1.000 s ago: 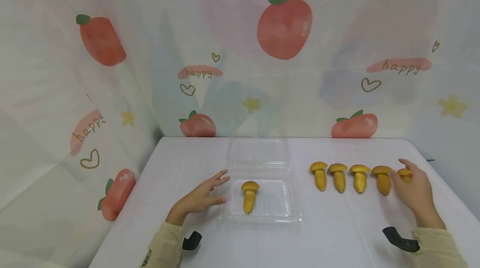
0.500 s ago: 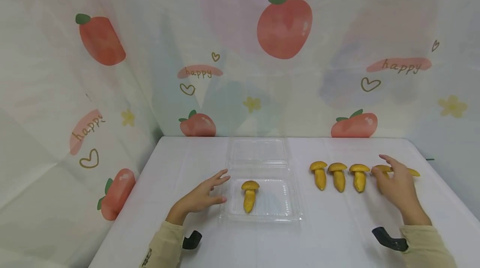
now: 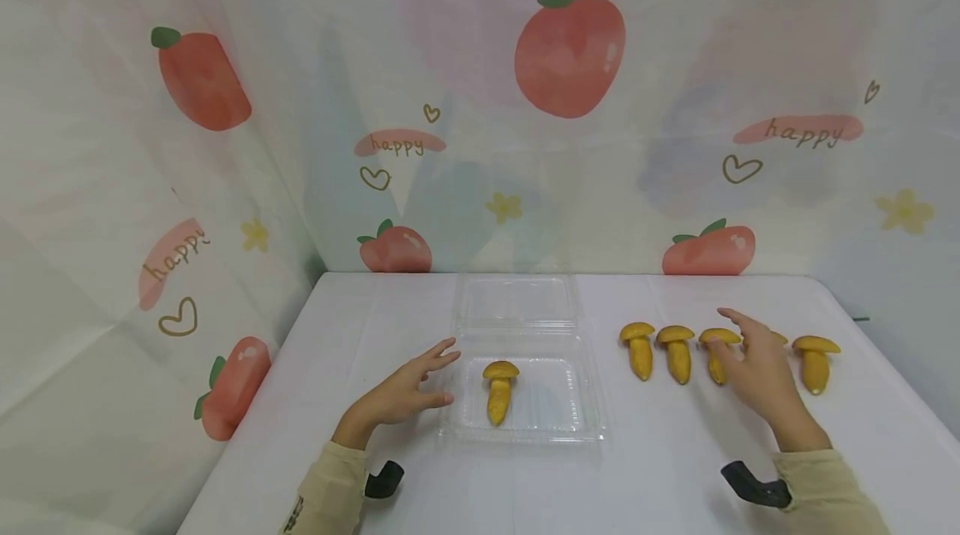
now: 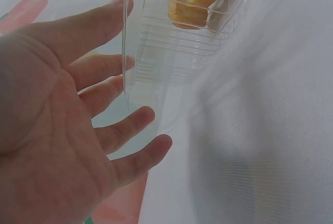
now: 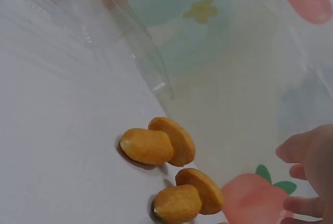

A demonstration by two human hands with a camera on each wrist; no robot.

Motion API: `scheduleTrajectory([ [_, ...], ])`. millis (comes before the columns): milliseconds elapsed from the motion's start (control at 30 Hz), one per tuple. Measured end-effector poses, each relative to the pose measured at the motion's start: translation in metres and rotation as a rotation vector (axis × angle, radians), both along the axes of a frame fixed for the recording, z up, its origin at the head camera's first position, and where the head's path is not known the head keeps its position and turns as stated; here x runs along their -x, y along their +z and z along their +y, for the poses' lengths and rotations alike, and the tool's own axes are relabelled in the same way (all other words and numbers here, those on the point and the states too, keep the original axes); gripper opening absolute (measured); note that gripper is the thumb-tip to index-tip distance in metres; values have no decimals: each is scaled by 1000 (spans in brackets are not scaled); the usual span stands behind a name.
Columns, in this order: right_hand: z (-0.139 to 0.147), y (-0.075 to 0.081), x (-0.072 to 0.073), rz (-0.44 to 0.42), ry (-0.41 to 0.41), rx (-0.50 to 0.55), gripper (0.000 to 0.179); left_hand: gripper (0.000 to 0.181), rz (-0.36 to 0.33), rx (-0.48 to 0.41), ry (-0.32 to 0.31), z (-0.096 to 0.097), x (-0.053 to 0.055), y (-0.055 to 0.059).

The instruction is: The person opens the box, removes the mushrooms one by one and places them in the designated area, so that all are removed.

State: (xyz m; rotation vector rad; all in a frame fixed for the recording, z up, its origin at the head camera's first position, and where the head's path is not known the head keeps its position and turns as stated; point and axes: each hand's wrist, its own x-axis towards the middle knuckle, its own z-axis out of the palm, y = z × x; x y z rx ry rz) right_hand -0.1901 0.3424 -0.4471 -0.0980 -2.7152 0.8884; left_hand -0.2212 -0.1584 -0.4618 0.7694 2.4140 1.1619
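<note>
A yellow-brown toy mushroom [image 3: 499,393] lies in the base of a clear plastic clamshell box [image 3: 546,402], whose lid is folded back. My left hand [image 3: 397,392] holds nothing; its fingers are spread beside the box's left side, and in the left wrist view the thumb and some fingertips overlap the rim. Whether they touch it I cannot tell. To the right, several similar mushrooms [image 3: 678,356] lie in a row, caps away from me. Over that row hovers my right hand [image 3: 768,381], fingers apart and nothing visible in them. It partly covers one mushroom [image 3: 716,337] and mostly hides its right neighbour.
A white cloth covers the table [image 3: 645,468]. Behind it and on the left hangs a fruit-printed curtain [image 3: 480,185]. The rightmost mushroom [image 3: 816,364] lies near the table's right edge. A black strap piece [image 3: 753,487] sticks out at my right wrist.
My right hand has moved left along the row, uncovering the rightmost mushroom and now covering those nearer the middle. The mushrooms, the box and my left hand have stayed in place.
</note>
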Motion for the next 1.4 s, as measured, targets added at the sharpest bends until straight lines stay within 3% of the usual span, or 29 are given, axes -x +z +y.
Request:
scheduleTrajectory([
  [333, -31, 5, -4, 55, 76, -3, 49, 69, 12, 9, -6, 0, -1, 1],
  [600, -52, 5, -8, 161, 176, -6, 48, 69, 9, 13, -10, -1, -1, 1],
  [767, -70, 8, -11, 119, 222, 22, 49, 69, 19, 29, -12, 0, -1, 2],
  [933, -88, 11, -15, 146, 268, 8, 48, 69, 13, 33, -4, 1, -2, 4],
  [1167, -115, 12, -23, 53, 350, 74, 49, 70, 14, 43, 8, 3, -2, 5],
  [1400, -145, 8, -32, 30, 449, 97, 48, 71, 30, 31, 1, 1, -3, 3],
])
